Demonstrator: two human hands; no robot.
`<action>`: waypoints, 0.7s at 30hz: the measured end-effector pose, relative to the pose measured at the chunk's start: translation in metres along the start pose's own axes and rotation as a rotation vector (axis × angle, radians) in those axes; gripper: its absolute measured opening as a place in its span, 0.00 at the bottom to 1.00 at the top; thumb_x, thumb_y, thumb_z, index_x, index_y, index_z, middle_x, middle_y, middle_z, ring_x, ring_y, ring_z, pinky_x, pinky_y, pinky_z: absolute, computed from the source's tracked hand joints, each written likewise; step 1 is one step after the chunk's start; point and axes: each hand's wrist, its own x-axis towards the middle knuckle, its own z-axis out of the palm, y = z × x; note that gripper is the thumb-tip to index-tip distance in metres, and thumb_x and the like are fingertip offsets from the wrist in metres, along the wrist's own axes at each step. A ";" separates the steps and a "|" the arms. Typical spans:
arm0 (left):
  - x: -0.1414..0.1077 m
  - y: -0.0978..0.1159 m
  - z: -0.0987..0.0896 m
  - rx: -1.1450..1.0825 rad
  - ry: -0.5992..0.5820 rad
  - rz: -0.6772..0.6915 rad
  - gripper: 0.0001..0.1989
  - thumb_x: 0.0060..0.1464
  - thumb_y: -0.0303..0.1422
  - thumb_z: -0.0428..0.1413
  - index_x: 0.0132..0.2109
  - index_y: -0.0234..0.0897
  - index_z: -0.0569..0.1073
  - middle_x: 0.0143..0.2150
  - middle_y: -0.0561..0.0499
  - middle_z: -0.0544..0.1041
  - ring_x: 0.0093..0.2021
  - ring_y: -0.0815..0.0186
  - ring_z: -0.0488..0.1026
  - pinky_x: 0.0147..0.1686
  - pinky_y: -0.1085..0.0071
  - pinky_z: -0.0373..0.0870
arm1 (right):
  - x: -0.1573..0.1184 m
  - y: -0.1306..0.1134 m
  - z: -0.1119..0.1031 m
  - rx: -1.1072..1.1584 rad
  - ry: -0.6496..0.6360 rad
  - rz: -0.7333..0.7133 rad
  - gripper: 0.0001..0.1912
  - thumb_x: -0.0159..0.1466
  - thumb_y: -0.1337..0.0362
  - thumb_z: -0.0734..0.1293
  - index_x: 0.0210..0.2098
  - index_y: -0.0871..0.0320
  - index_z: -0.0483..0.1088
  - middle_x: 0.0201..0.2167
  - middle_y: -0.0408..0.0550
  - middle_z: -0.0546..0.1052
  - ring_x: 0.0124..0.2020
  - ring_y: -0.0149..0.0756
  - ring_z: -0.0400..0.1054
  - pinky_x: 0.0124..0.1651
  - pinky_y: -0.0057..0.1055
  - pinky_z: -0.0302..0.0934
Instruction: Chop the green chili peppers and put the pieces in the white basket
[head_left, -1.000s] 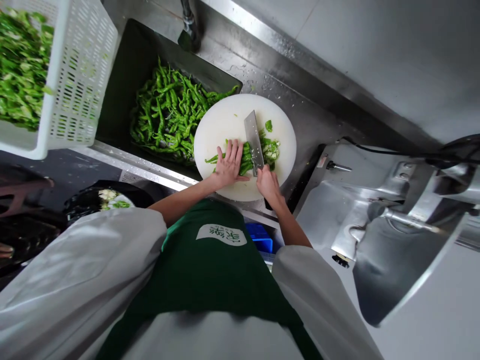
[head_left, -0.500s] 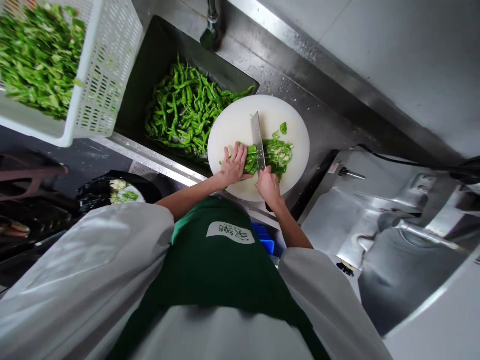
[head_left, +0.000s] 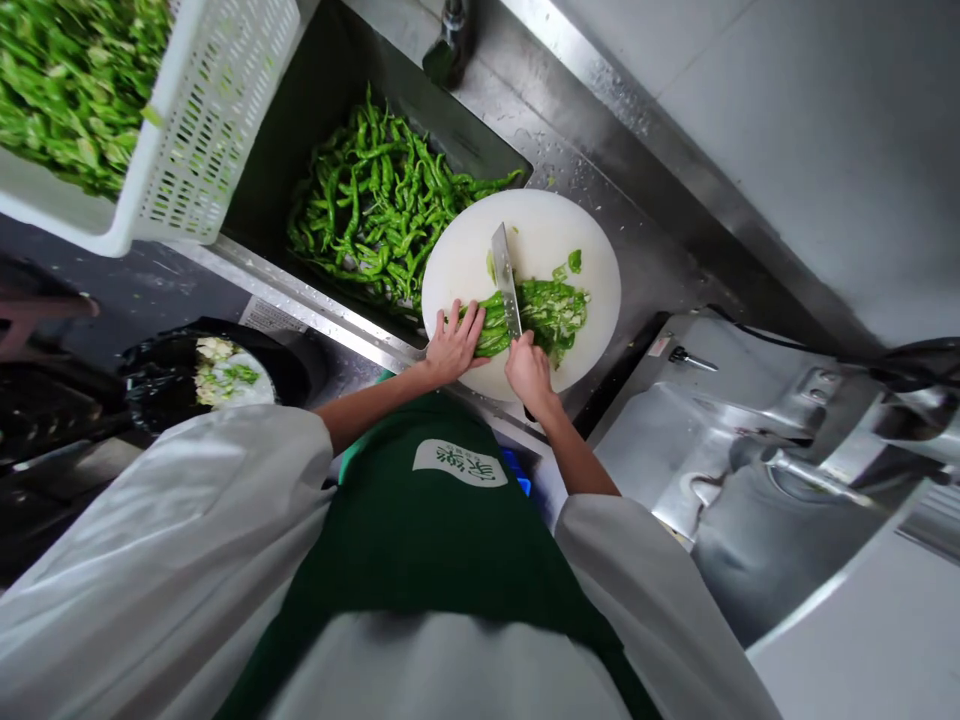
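A round white cutting board [head_left: 469, 235] overlaps the right corner of the sink. My right hand [head_left: 529, 372] is wrapped round the handle of a cleaver [head_left: 505, 275], whose blade crosses a bunch of long green peppers [head_left: 491, 325]. Pressing that bunch down from the left is my left hand [head_left: 452, 345], its fingers somewhat spread over the pepper ends. Sliced green peppers [head_left: 556, 312] lie heaped to the right of the blade. A few loose pieces sit higher up on the board. The lower edge of the blade near the handle is partly hidden by my right hand.
A dark sink [head_left: 259, 195] holds many whole green peppers [head_left: 375, 200], with a faucet [head_left: 448, 50] above. At upper left stands a white perforated basket [head_left: 214, 120] of cut peppers. A black-lined bin [head_left: 292, 370] is below left; a metal machine [head_left: 667, 400] stands right.
My left hand has slid a little left along the peppers, its fingers now spread wider. The cleaver has shifted slightly left too. The whole view has turned a little.
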 end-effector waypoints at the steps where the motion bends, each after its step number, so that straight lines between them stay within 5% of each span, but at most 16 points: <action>1: 0.000 0.000 0.000 -0.006 -0.001 0.001 0.47 0.63 0.50 0.54 0.77 0.28 0.45 0.77 0.34 0.45 0.76 0.36 0.38 0.71 0.38 0.39 | 0.005 -0.001 0.002 -0.001 0.003 0.003 0.18 0.76 0.64 0.49 0.55 0.68 0.62 0.43 0.67 0.79 0.44 0.49 0.76 0.44 0.35 0.63; 9: -0.020 -0.005 0.000 -0.059 0.134 -0.078 0.48 0.64 0.59 0.44 0.76 0.27 0.45 0.77 0.31 0.41 0.77 0.42 0.36 0.70 0.39 0.43 | -0.015 0.010 -0.018 -0.078 0.053 -0.038 0.17 0.77 0.61 0.50 0.53 0.65 0.63 0.40 0.63 0.80 0.43 0.48 0.76 0.45 0.34 0.62; 17: -0.016 -0.010 0.020 -0.097 0.142 -0.071 0.41 0.68 0.54 0.39 0.75 0.28 0.50 0.77 0.32 0.48 0.77 0.47 0.40 0.72 0.42 0.40 | -0.009 -0.004 0.011 -0.105 -0.012 -0.063 0.16 0.77 0.63 0.50 0.54 0.66 0.62 0.43 0.63 0.80 0.44 0.46 0.76 0.44 0.33 0.62; 21: -0.021 -0.014 0.020 -0.141 0.197 -0.072 0.44 0.67 0.56 0.39 0.76 0.25 0.47 0.77 0.30 0.46 0.77 0.47 0.42 0.72 0.45 0.41 | -0.005 0.002 0.002 -0.088 -0.011 -0.096 0.16 0.77 0.62 0.51 0.54 0.64 0.63 0.42 0.61 0.80 0.43 0.47 0.76 0.44 0.33 0.61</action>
